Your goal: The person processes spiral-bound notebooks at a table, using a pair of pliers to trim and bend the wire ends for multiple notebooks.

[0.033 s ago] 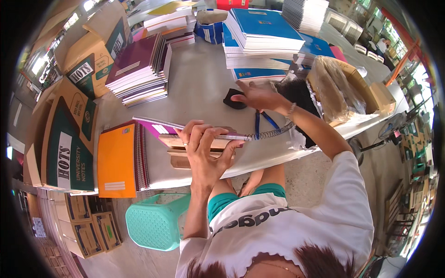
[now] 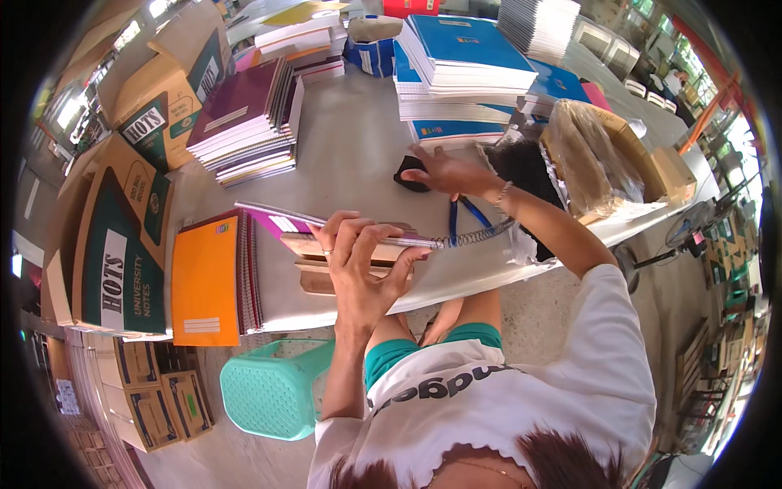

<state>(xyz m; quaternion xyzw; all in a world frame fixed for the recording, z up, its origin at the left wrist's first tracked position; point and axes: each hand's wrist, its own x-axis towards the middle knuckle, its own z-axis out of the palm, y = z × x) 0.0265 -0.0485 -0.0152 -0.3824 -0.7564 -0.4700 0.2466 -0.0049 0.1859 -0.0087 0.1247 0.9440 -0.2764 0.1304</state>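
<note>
My left hand [image 2: 362,253] grips a purple notebook [image 2: 278,222], tilted on edge, with fingers over one side and thumb on the other. A wire spiral coil [image 2: 481,236] sticks out of the notebook's right end and curves toward my right forearm. Beneath the notebook is a wooden piece [image 2: 318,281] at the table's near edge. My right hand [image 2: 458,173] has its fingers stretched out and holds nothing I can see. Its thumb side overlaps a small black object [image 2: 410,176]; whether they touch is unclear. Blue-handled pliers [image 2: 474,213] lie just below that hand, their jaws hidden.
Orange notebooks [image 2: 204,281] stand at left beside cardboard boxes [image 2: 114,244]. Behind are stacks of purple notebooks [image 2: 244,106] and blue notebooks [image 2: 468,53]. Black mesh material [image 2: 529,167] and an open carton with plastic [image 2: 603,155] lie right. A green stool [image 2: 269,391] stands below.
</note>
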